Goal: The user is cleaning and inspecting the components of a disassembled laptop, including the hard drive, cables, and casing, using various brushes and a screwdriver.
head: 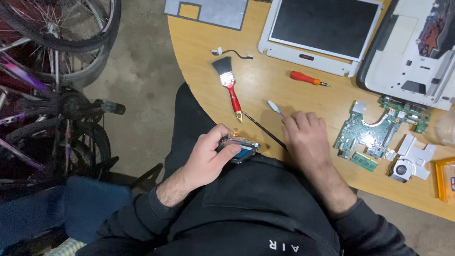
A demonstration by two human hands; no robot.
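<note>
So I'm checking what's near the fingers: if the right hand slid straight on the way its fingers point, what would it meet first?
Probably the small white-and-purple tool lying just beyond the right hand fingertips; past it, the orange screwdriver.

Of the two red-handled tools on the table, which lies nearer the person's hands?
The paintbrush with black bristles: its red handle ends just above the left hand. The red-handled screwdriver lies farther up the table, near the white screen panel.
</note>
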